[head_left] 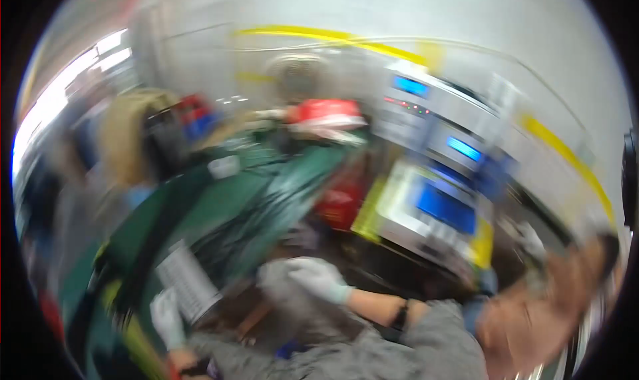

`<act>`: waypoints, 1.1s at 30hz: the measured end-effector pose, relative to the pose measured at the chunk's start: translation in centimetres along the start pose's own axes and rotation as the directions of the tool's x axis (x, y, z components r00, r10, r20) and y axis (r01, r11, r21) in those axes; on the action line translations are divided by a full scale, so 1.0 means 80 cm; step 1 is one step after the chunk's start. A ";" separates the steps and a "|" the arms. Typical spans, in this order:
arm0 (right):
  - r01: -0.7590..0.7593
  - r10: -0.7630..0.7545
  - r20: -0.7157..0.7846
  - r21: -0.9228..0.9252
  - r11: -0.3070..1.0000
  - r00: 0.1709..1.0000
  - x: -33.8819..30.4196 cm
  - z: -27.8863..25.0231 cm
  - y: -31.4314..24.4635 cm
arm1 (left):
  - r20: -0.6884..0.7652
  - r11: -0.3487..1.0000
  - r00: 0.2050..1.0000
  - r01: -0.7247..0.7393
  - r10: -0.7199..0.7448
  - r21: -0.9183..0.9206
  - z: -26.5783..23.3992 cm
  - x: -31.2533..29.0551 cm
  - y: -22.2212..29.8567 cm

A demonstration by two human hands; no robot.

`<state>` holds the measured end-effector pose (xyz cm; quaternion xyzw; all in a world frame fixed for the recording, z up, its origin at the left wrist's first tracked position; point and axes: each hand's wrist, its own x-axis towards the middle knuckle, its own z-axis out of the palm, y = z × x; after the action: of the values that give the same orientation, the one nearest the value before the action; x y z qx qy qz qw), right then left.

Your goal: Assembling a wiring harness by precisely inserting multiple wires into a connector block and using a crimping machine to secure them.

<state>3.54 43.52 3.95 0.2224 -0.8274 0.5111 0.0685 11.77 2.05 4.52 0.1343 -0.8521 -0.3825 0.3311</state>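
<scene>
Motion blur smears the whole picture. My left hand (167,321), in a white glove, is at the green table's near edge, beside a pale grey rectangular panel (188,282) with rows of dark marks. Its fingers are too smeared to show whether they grip the panel or only lie near it. My right hand (321,280), also white-gloved, lies over my grey-clothed knee, its fingers seemingly stretched out and nothing visible in them. Long black strands, perhaps cables (256,210), run across the green table (133,230) ahead of both hands.
At the right stands a white machine (393,210) with a blue plate, below stacked boxes with lit blue displays (464,148). A red-and-white package (326,113) lies at the table's far end. Another person (532,313) in brownish clothing is close on the right; blurred figures show far left.
</scene>
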 end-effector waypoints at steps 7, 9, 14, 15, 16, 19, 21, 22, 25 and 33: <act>-0.116 0.139 -0.180 0.129 0.985 0.974 -0.103 -0.110 0.027 | 0.230 0.994 0.973 -0.004 -0.022 0.110 0.059 0.010 0.012; 0.233 0.390 -0.514 0.783 0.577 0.764 -0.116 -0.197 0.073 | 0.235 0.997 0.972 -0.018 -0.001 0.078 0.053 0.006 0.010; 0.793 0.433 -0.861 0.452 0.408 0.268 -0.281 -0.473 0.115 | 0.241 0.990 0.966 -0.116 0.094 0.076 0.045 0.009 0.007; 0.860 0.476 -0.861 0.371 0.350 0.178 -0.294 -0.492 0.107 | 0.217 0.993 0.973 -0.097 0.081 0.068 0.043 0.015 -0.012; 0.864 0.469 -0.866 0.362 0.350 0.173 -0.302 -0.502 0.100 | 0.196 0.995 0.978 -0.080 0.067 0.060 0.040 0.021 -0.034; 0.881 0.233 -0.945 0.302 0.363 0.228 -0.342 -0.518 0.073 | 0.162 0.999 0.987 -0.028 0.020 0.047 0.040 0.035 -0.083; 0.874 0.194 -0.969 0.225 0.430 0.154 -0.369 -0.529 0.056 | 0.173 0.999 0.985 -0.012 0.004 0.047 0.045 0.032 -0.061; 0.861 0.143 -0.985 0.151 0.485 0.092 -0.381 -0.538 0.047 | 0.226 0.997 0.973 0.034 -0.048 0.064 0.049 0.023 -0.029; 0.852 0.152 -0.988 0.092 0.515 0.015 -0.379 -0.543 0.049 | 0.287 0.986 0.946 0.123 -0.151 0.113 0.041 0.014 0.019; 0.470 0.431 -0.731 0.676 0.568 0.530 -0.233 -0.403 0.088 | 0.253 0.970 0.942 0.183 -0.219 0.158 0.038 0.016 -0.002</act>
<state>13.37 80.01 6.95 -0.0400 -0.3396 0.8700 0.3552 8.78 3.06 3.47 0.1893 -0.8943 -0.3717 0.1619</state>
